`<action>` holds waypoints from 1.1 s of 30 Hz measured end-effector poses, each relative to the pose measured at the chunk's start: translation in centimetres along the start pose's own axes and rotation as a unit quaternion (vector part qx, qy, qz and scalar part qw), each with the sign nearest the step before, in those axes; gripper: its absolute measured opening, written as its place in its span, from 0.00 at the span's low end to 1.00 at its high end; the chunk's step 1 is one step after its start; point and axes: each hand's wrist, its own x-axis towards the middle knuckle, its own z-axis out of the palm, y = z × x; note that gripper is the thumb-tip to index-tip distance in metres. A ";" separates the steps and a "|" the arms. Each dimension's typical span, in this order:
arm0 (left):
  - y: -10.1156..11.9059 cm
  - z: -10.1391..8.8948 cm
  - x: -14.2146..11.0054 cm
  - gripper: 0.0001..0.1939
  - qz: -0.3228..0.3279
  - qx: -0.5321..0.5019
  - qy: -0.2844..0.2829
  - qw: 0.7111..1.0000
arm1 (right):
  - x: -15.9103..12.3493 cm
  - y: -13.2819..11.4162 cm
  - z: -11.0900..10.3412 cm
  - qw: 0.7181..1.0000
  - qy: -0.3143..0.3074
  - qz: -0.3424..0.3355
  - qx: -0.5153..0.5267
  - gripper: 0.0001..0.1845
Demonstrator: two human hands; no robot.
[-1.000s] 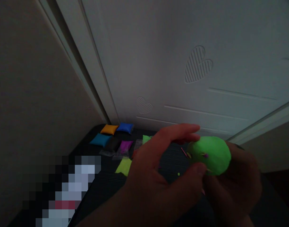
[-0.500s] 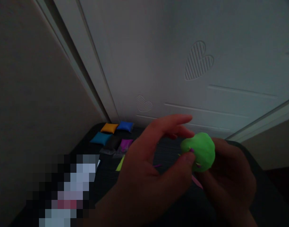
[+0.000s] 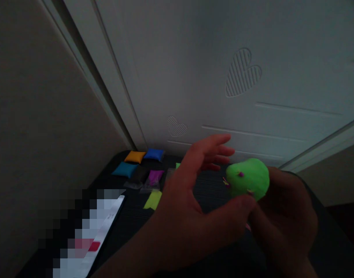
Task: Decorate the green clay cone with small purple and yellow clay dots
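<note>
A bright green lump of modelling clay (image 3: 253, 175) is held up over the dark table, with small purple and yellowish bits stuck on its left and lower side. My right hand (image 3: 287, 212) cups it from the right and below; its fingers are mostly hidden behind the lump. My left hand (image 3: 191, 200) is open to the left of it, fingers spread and stretched forward. The left thumb lies at the clay's lower edge, close to one of the bits; whether it presses is hard to tell. Beneath the hands, a bit of a pink thing (image 3: 248, 227) shows.
On the dark table (image 3: 133, 216) lie clay packets: orange (image 3: 135, 156), blue (image 3: 154, 154), teal (image 3: 125, 169), black (image 3: 139, 174) and purple (image 3: 156, 177). A yellow-green piece (image 3: 153, 200) lies nearer. A partly blurred phone or tablet (image 3: 107, 224) is at left. Behind stands a white door (image 3: 194, 77).
The green clay has turned and shifted slightly right. My left fingers have spread and drawn back from it, and the left thumb has slid down to its lower edge.
</note>
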 end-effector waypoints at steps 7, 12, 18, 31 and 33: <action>-0.9 0.6 -0.2 0.30 -0.052 -0.038 -0.058 0.996 | -0.1 0.0 0.3 1.000 0.021 0.007 -0.005 0.24; -0.8 0.7 0.1 0.26 -0.079 -0.056 -0.052 0.994 | -0.1 -0.2 0.8 0.998 0.056 0.008 -0.027 0.23; -1.3 0.4 0.8 0.28 -0.044 -0.051 0.004 0.998 | 0.2 1.4 0.7 0.994 0.070 0.069 -0.041 0.22; 0.0 -4.5 2.5 0.14 0.076 -0.153 0.188 0.967 | 0.1 4.5 1.9 0.982 0.001 0.175 -0.076 0.06; 0.1 -5.0 2.5 0.13 0.084 -0.165 0.196 0.963 | -0.8 5.2 2.4 0.974 -0.011 0.206 -0.095 0.07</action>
